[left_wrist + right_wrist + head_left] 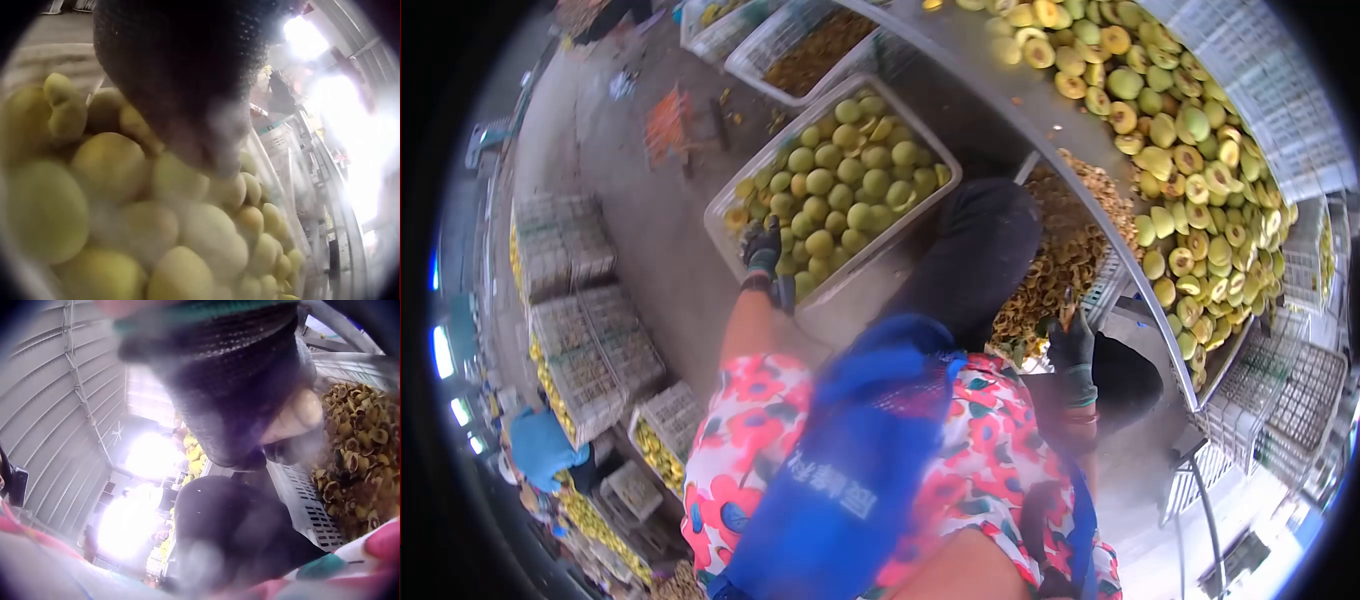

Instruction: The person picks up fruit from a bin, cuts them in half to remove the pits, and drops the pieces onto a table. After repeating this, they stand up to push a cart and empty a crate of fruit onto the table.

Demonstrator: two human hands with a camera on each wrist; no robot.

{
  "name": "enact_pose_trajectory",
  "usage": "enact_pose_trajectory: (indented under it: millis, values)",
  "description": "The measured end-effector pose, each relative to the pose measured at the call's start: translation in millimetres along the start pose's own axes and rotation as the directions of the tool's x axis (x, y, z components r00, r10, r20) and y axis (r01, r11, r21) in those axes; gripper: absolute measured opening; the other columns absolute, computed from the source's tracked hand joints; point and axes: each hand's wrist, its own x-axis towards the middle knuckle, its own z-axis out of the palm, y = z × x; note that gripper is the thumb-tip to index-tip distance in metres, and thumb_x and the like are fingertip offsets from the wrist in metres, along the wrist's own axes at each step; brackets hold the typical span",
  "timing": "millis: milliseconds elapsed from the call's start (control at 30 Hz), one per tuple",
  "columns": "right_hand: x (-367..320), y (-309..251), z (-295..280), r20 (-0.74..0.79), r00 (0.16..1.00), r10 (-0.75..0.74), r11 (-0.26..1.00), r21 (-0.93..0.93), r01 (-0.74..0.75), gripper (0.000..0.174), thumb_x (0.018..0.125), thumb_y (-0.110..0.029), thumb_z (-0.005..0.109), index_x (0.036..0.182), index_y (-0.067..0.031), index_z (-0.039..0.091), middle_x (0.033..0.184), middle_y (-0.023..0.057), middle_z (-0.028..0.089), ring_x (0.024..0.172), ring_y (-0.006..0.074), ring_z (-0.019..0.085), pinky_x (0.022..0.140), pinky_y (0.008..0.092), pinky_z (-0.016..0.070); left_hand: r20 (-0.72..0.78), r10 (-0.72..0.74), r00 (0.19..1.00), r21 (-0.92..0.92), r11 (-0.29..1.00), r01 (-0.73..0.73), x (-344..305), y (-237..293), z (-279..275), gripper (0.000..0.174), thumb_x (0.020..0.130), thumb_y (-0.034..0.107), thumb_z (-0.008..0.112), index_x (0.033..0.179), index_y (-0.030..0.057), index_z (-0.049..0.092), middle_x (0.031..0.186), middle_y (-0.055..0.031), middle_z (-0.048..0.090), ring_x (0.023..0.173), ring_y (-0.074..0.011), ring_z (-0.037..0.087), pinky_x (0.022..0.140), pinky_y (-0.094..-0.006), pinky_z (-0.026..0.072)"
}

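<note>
In the head view my left hand (762, 248), in a dark glove, is at the near left rim of a pale plastic crate (730, 235). Its fingers reach over whole yellow-green stone fruits (830, 185) that fill the crate. The left wrist view shows the dark glove (181, 75) close above these fruits (112, 165), hiding some of them. My gloved right hand (1072, 350) is beside my bent knee, over a basket of discarded pieces (1030, 300). Its fingers are curled (250, 406), and a thin brownish tool (1068, 304) juts from them, mostly hidden.
A metal-edged table (1090, 205) on the right bears a heap of halved fruits (1200, 190). White crates (575, 330) stand stacked on the left, others (1270, 400) on the right. Another crate (815, 55) of brown scraps is behind. A person in blue (550, 440) is at the far left.
</note>
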Motion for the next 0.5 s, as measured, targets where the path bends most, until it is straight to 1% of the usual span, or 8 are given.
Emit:
enact_pose_trajectory:
  millis: [67, 100, 167, 200, 233, 333, 400, 500]
  values:
    - [-2, -7, -2, -0.006, 1.0, 0.023, 1.0, 0.0, -0.023, 0.02, 0.079, -0.018, 0.058, 0.09, -0.0041, 0.048, 0.063, 0.0105, 0.053, 0.052, 0.0222, 0.054, 0.048, 0.0361, 0.0433, -0.32, 0.353, 0.879, -0.153, 0.897, -0.416, -4, 53, -18, 0.052, 0.086, 0.044, 0.045, 0.126, 0.0105, 0.046, 0.127, -0.0168, 0.046, 0.118, -0.0341, 0.042, 0.099, -0.0423, 0.0313]
    - [-2, -13, -3, -0.021, 1.0, -0.01, 0.999, -0.039, 0.009, 0.02, 0.078, -0.017, 0.058, 0.09, -0.0039, 0.048, 0.064, 0.0115, 0.053, 0.055, 0.0251, 0.055, 0.051, 0.0375, 0.0441, -0.48, 0.466, 0.743, -0.177, 0.778, -0.603, -8, 79, -26, 0.048, 0.085, 0.04, 0.051, 0.122, 0.0098, 0.051, 0.119, -0.0166, 0.053, 0.112, -0.034, 0.048, 0.095, -0.0423, 0.0364]
    - [-1, -8, -4, -0.01, 0.984, -0.176, 0.971, -0.166, 0.172, 0.021, 0.079, -0.017, 0.058, 0.09, -0.0032, 0.048, 0.069, 0.0157, 0.055, 0.064, 0.0353, 0.057, 0.056, 0.0399, 0.0449, -0.741, 0.562, 0.366, 0.019, 0.563, -0.826, -48, 172, -54, 0.038, 0.078, 0.029, 0.062, 0.109, 0.0088, 0.057, 0.101, -0.0144, 0.06, 0.095, -0.0331, 0.055, 0.084, -0.0429, 0.0423]
    - [0, -8, -3, 0.005, 0.964, -0.265, 0.932, -0.255, 0.257, 0.021, 0.079, -0.017, 0.058, 0.09, -0.003, 0.048, 0.07, 0.0164, 0.055, 0.066, 0.0368, 0.056, 0.056, 0.0402, 0.0449, -0.717, 0.589, 0.373, -0.08, 0.462, -0.883, -68, 213, -66, 0.038, 0.079, 0.028, 0.061, 0.112, 0.0093, 0.056, 0.105, -0.0149, 0.06, 0.1, -0.0325, 0.054, 0.087, -0.0419, 0.0417]
    - [0, -8, -5, 0.009, 0.981, -0.195, 0.962, -0.194, 0.193, 0.021, 0.079, -0.017, 0.058, 0.09, -0.0027, 0.049, 0.071, 0.0171, 0.055, 0.067, 0.0374, 0.057, 0.057, 0.0402, 0.0449, -0.737, 0.633, 0.237, -0.122, 0.22, -0.968, -78, 255, -79, 0.036, 0.079, 0.026, 0.061, 0.111, 0.0089, 0.056, 0.105, -0.0148, 0.06, 0.102, -0.0317, 0.054, 0.088, -0.041, 0.0419]
    - [-2, -15, -10, -0.025, 0.995, -0.096, 0.992, -0.081, 0.094, 0.021, 0.08, -0.018, 0.059, 0.089, -0.0023, 0.049, 0.072, 0.0181, 0.056, 0.068, 0.0385, 0.057, 0.057, 0.0399, 0.0449, -0.577, 0.796, 0.185, -0.055, 0.188, -0.981, -93, 365, -85, 0.038, 0.078, 0.033, 0.059, 0.109, 0.0097, 0.058, 0.11, -0.0148, 0.058, 0.109, -0.0298, 0.052, 0.091, -0.0407, 0.0413]
    - [-4, -15, -12, -0.018, 0.999, 0.035, 0.999, -0.001, -0.035, 0.023, 0.08, -0.019, 0.061, 0.089, -0.0019, 0.049, 0.073, 0.0191, 0.057, 0.068, 0.0396, 0.056, 0.056, 0.0388, 0.0449, -0.386, 0.884, 0.265, -0.01, 0.283, -0.959, -84, 430, -72, 0.042, 0.079, 0.034, 0.057, 0.114, 0.0116, 0.054, 0.113, -0.0144, 0.057, 0.11, -0.0304, 0.051, 0.093, -0.0415, 0.0407]
    - [-5, -7, -11, -0.138, 0.986, -0.095, 0.994, -0.063, 0.087, 0.023, 0.08, -0.017, 0.063, 0.089, -0.0017, 0.049, 0.072, 0.0189, 0.056, 0.065, 0.0398, 0.055, 0.055, 0.0384, 0.0446, -0.188, 0.892, 0.411, 0.037, 0.424, -0.905, -47, 504, -34, 0.05, 0.079, 0.038, 0.056, 0.122, 0.0143, 0.047, 0.117, -0.014, 0.055, 0.111, -0.032, 0.051, 0.093, -0.042, 0.0409]
